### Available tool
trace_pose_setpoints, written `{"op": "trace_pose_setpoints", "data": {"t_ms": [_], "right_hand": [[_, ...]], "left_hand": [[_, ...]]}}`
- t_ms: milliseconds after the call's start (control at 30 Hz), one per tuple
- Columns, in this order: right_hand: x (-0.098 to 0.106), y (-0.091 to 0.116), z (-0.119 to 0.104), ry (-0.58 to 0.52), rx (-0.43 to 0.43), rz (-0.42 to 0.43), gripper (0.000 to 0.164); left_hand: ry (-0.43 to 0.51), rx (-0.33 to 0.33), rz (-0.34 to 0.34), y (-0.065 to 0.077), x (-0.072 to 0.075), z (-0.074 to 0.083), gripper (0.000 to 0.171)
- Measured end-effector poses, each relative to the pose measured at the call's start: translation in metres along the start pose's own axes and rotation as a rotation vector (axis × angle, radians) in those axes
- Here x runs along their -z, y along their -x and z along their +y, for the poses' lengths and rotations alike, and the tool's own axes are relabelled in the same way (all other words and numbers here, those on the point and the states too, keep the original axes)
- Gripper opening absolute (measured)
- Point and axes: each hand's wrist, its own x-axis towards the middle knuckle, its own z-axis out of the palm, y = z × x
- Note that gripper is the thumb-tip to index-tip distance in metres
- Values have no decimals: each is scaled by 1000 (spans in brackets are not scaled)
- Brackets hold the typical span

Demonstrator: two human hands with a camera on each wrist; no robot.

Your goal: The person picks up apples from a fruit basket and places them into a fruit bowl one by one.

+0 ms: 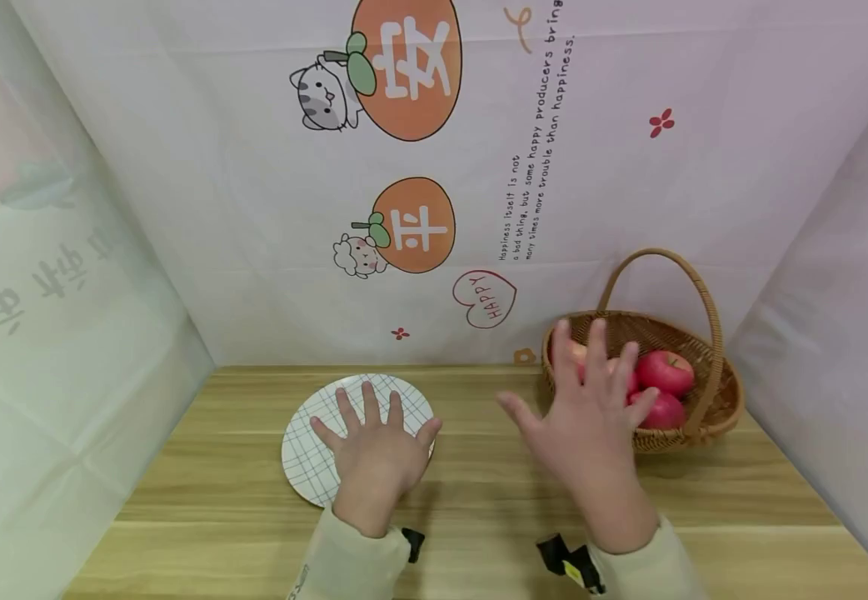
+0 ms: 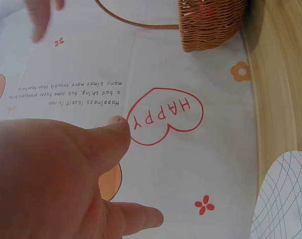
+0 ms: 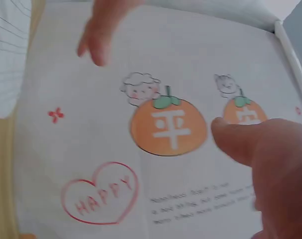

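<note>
Both hands are held up with fingers spread, and neither holds anything. In the head view the left hand (image 1: 380, 450) appears in front of a round plate (image 1: 306, 454) with a grid pattern, hiding part of it. The right hand (image 1: 591, 433) overlaps the near left side of a wicker basket (image 1: 730, 408) with a tall handle. Several red apples lie in the basket, one of them a red apple (image 1: 665, 372) at its right; the fingers cover others partly. In the left wrist view the left thumb (image 2: 108, 142) points toward the printed cloth.
A wooden table (image 1: 479, 533) carries the plate at left and the basket at back right. Behind it hangs a white cloth (image 1: 269, 250) printed with orange fruits and writing. White cloth walls (image 1: 52, 333) close off both sides.
</note>
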Motion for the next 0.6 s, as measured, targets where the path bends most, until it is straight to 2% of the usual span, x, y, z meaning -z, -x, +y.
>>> {"op": "trace_pose_setpoints", "data": {"t_ms": [133,233,333,600], "right_hand": [[20,-3,14,-137,100,340,118],[34,-7,30,-232,118,515,123],[49,-9,49,-285,29,541,128],[78,-5,99,-300,-280,421,136]], "left_hand": [[3,3,-7,1,1,-2,84],[6,8,-4,1,1,-3,84],[13,9,1,2,2,-4,84],[31,16,-6,1,3,-7,84]]}}
